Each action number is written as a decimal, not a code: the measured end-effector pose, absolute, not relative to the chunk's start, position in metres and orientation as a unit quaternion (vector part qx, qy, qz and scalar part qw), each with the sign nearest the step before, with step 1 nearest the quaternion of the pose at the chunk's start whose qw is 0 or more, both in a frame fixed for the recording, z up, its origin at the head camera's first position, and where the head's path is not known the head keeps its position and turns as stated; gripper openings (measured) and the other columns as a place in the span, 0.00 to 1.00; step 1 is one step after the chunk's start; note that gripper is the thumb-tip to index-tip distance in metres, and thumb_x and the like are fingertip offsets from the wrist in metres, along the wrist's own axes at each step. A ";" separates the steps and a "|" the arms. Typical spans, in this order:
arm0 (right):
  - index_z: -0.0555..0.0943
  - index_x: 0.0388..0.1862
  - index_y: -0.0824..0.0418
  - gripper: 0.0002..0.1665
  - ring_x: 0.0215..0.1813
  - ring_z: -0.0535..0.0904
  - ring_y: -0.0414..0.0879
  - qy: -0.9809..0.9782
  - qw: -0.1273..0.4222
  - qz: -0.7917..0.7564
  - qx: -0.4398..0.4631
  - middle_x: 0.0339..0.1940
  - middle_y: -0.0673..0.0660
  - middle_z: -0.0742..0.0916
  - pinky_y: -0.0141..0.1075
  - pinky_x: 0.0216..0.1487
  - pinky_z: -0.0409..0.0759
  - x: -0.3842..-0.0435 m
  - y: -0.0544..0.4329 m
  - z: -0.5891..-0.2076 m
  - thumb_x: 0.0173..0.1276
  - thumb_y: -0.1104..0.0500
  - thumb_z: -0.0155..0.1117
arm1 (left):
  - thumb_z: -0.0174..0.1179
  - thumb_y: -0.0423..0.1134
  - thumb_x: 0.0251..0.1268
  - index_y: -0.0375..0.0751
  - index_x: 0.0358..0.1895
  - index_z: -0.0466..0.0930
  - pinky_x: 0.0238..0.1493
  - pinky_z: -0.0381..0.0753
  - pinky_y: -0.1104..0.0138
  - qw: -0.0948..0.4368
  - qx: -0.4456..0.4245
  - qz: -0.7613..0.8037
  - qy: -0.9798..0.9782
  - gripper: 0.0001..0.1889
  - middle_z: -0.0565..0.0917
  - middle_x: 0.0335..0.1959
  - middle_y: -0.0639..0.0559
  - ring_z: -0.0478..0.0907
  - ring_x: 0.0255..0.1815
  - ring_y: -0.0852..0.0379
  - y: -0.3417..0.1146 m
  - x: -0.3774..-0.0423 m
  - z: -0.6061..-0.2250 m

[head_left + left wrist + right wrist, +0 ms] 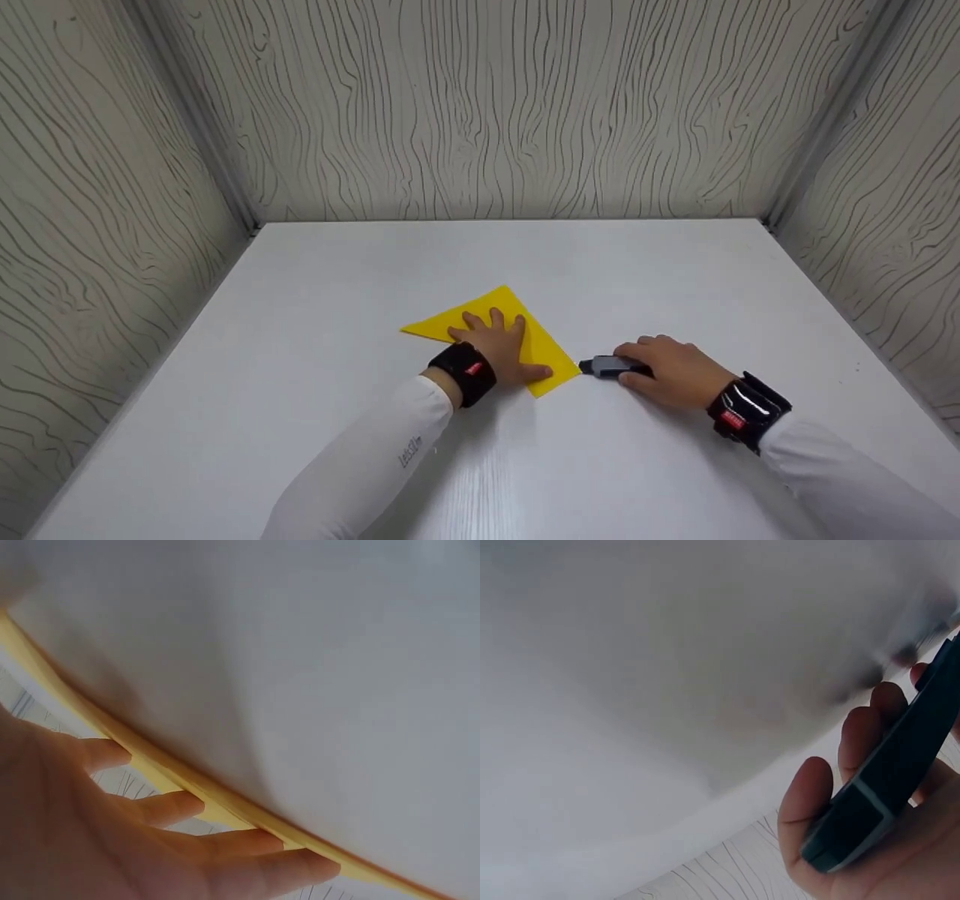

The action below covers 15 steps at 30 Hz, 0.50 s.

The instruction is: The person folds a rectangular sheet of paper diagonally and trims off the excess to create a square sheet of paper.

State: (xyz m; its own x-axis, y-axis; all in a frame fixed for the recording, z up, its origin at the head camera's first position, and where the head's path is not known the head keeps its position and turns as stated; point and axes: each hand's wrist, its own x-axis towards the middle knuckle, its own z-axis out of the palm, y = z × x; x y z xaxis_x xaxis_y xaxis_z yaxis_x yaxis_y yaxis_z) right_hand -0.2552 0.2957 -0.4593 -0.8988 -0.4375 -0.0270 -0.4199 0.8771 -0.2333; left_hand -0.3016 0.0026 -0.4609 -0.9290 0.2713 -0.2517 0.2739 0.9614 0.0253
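A folded yellow sheet of paper (547, 352) lies on the white table. My left hand (499, 349) rests on it with fingers spread, the thumb near its right end. In the left wrist view the straight fingers (247, 844) reach over the yellow paper's edge (112, 724). My right hand (675, 367) grips a grey-and-black utility knife (611, 366). The knife's front end points left, right at the paper's right corner. In the right wrist view the fingers curl round the dark handle (885, 780); its front end runs out of the frame.
The white tabletop (337, 442) spreads around both hands. Wood-grain patterned panels stand behind it (487, 112) and along both sides, with grey posts at the back corners. Dark bands are strapped round both wrists, above white sleeves.
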 end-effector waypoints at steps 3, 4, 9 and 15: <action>0.85 0.68 0.54 0.24 0.48 0.78 0.49 0.968 0.042 -0.111 -0.221 0.51 0.54 0.88 0.53 0.50 0.81 -0.255 0.294 -0.459 0.79 0.47 0.68 | 0.48 0.88 0.63 0.61 0.90 0.53 0.75 0.63 0.23 0.128 0.146 -0.011 0.981 0.57 0.57 0.90 0.39 0.56 0.85 0.19 0.002 -0.308 -0.467; 0.85 0.68 0.54 0.24 0.48 0.78 0.48 0.968 0.042 -0.110 -0.221 0.51 0.54 0.87 0.52 0.49 0.81 -0.255 0.294 -0.459 0.79 0.47 0.68 | 0.48 0.88 0.62 0.62 0.90 0.53 0.76 0.63 0.23 0.129 0.149 -0.012 0.980 0.57 0.57 0.90 0.39 0.56 0.85 0.19 0.002 -0.310 -0.469; 0.85 0.66 0.54 0.21 0.45 0.76 0.46 0.967 0.030 -0.106 -0.231 0.47 0.52 0.86 0.47 0.46 0.80 -0.256 0.296 -0.461 0.78 0.49 0.69 | 0.48 0.89 0.62 0.63 0.90 0.53 0.76 0.63 0.23 0.127 0.155 -0.011 0.980 0.57 0.58 0.90 0.39 0.56 0.84 0.18 0.001 -0.313 -0.472; 0.86 0.66 0.55 0.22 0.44 0.75 0.45 0.965 0.026 -0.105 -0.241 0.46 0.51 0.86 0.44 0.43 0.77 -0.260 0.292 -0.464 0.79 0.49 0.69 | 0.50 0.87 0.63 0.65 0.90 0.53 0.78 0.60 0.24 0.132 0.164 -0.003 0.978 0.56 0.56 0.90 0.40 0.55 0.86 0.20 -0.002 -0.315 -0.467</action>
